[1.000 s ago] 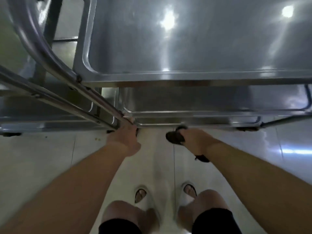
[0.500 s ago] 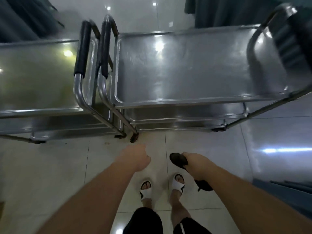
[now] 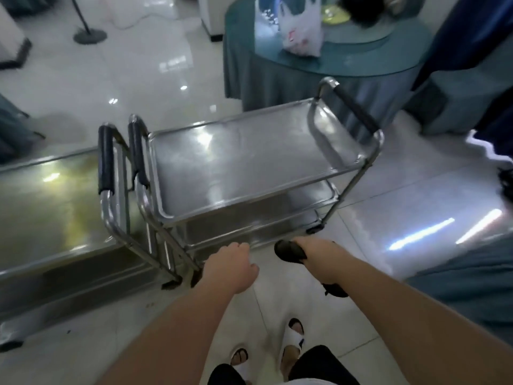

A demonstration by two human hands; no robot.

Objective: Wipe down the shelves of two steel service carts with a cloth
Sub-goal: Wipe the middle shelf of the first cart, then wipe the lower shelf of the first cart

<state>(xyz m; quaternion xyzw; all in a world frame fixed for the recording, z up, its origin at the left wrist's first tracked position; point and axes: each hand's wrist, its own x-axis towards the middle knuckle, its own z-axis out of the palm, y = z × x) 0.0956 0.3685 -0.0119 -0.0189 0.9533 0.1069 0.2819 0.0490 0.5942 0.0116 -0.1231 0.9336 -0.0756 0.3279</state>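
Two steel service carts stand side by side on the tiled floor. The right cart has a bare shiny top shelf and lower shelves under it. The left cart shows its top shelf with a yellowish reflection. Their black-padded handles meet in the middle. My right hand grips a dark cloth, held in the air just in front of the right cart's lower shelves. My left hand hangs beside it with fingers curled, holding nothing, near the cart's front left leg.
A round table with a teal cloth stands behind the right cart, with a white plastic bag on it. A dark stand base sits far left. Chairs in teal covers flank the right side. My feet in white slippers are below.
I have stood up and stepped back from the carts. My left hand has let go of the cart's leg. Both hands have pulled away from the lower shelf, the cloth still in my right.
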